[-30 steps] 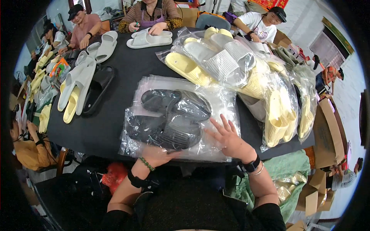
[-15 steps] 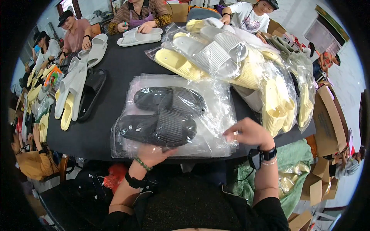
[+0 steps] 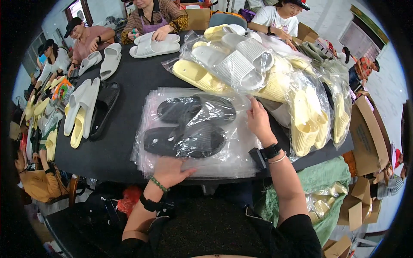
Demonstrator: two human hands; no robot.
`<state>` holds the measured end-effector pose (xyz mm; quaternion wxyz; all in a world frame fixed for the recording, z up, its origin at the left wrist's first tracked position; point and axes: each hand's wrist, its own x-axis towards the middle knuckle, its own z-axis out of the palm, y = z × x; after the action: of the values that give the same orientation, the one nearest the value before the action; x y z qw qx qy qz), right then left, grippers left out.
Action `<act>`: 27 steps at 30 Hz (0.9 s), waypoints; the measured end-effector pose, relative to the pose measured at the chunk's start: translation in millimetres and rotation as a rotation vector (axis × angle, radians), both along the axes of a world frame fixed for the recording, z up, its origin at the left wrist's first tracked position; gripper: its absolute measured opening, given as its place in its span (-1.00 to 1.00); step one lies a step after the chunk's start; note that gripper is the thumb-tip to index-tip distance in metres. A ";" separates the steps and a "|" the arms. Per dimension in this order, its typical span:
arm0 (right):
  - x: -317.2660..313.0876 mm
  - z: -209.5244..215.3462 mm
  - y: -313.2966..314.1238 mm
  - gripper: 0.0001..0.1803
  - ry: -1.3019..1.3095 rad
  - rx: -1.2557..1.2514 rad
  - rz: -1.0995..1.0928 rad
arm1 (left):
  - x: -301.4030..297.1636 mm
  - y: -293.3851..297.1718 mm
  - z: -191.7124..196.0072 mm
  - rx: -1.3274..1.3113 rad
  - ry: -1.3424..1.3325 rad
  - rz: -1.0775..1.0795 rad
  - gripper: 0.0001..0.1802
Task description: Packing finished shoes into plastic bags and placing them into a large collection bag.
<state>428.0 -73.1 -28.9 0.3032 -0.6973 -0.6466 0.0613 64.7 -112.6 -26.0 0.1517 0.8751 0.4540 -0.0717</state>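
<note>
A pair of black slippers (image 3: 185,141) lies inside a clear plastic bag (image 3: 241,142), on a stack of clear bags (image 3: 144,165) in front of me. My left hand (image 3: 170,171) rests at the near edge of the bag, below the nearer slipper. Its thumb is stretched apart to the right, and its fingertips are partly blurred against the bag. At the bag's right side, near its far corner, my right hand (image 3: 259,119) has its fingers closed together on the plastic.
Bagged yellow and grey slippers (image 3: 249,64) are heaped at the far right of the black table (image 3: 116,159). Loose grey slippers (image 3: 88,101), yellow slippers (image 3: 77,131) and a black pair (image 3: 105,107) lie left. Several people work around. A green sack (image 3: 320,180) and cardboard boxes (image 3: 365,133) stand right.
The bagged black slippers have shifted right and slightly away from me. My right hand has moved up and left to the bag's edge. Across the table, a grey slipper has been set apart.
</note>
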 end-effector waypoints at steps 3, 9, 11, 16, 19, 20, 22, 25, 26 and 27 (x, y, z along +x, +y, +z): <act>-18.9 14.1 -18.6 -0.12 -0.213 0.049 -0.064 | -9.1 -0.4 -21.4 0.166 -0.069 -0.021 -0.29; -23.9 22.1 -46.0 0.29 -0.281 -0.016 0.399 | -12.6 1.9 -16.0 0.056 -0.082 -0.010 -0.19; -17.6 2.9 -50.5 0.42 -0.286 -0.104 0.467 | -16.9 6.6 -25.8 0.024 -0.092 0.006 -0.23; -18.3 -18.4 -46.3 0.59 -0.281 -0.250 0.442 | -34.9 5.8 -4.1 -0.010 -0.192 0.017 -0.37; -17.5 -16.3 -48.9 0.61 -0.277 -0.251 0.409 | -62.6 11.4 29.0 0.235 -0.147 -0.073 -0.55; -17.9 -12.3 -49.2 0.63 -0.285 -0.263 0.395 | -76.0 13.5 35.2 0.182 -0.316 0.111 -0.63; -21.3 5.8 -51.5 0.64 -0.318 -0.220 0.386 | -98.5 18.1 47.2 0.341 -0.505 0.324 -0.74; -24.0 22.4 -57.5 0.66 -0.345 -0.194 0.354 | -104.8 38.9 62.1 0.709 -0.570 0.306 -0.80; -26.3 24.2 -58.2 0.65 -0.300 -0.240 0.358 | -106.5 45.2 62.3 0.597 -0.572 0.332 -0.78; -28.5 23.6 -58.3 0.64 -0.257 -0.285 0.363 | -108.6 51.8 61.5 0.487 -0.575 0.360 -0.75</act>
<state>399.5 -131.4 -5.2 0.1016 -0.6076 -0.7791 0.1160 -43.9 -60.8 35.5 0.0711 0.7765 0.5425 0.3126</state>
